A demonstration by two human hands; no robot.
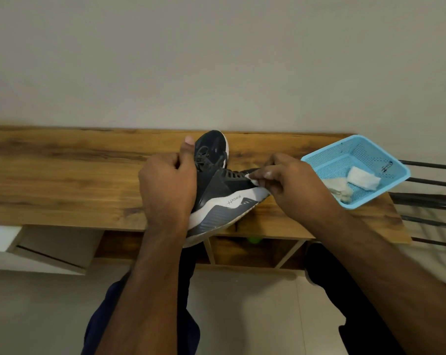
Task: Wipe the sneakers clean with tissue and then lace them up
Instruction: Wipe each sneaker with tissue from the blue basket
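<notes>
Sneaker (pixel 224 198) toe pts right; L hand (pixel 167 185) grips heel, R hand (pixel 292 185) pinches tissue (pixel 252 181).

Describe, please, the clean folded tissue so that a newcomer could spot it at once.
Find the wooden table, then the light blue perforated basket on its right end. Inside lies the folded tissue, a neat white square, unlike the crumpled, greyish used tissue beside it.

Soft, even indoor light filled the frame, rather dim and warm, casting only faint shadows. A small sheen sat on the dark sneaker (pixel 213 147) at twelve o'clock. Wide-angle distortion bent the wooden shelf (pixel 63 175) from nine toward three o'clock; focus looked slightly soft throughout
</notes>
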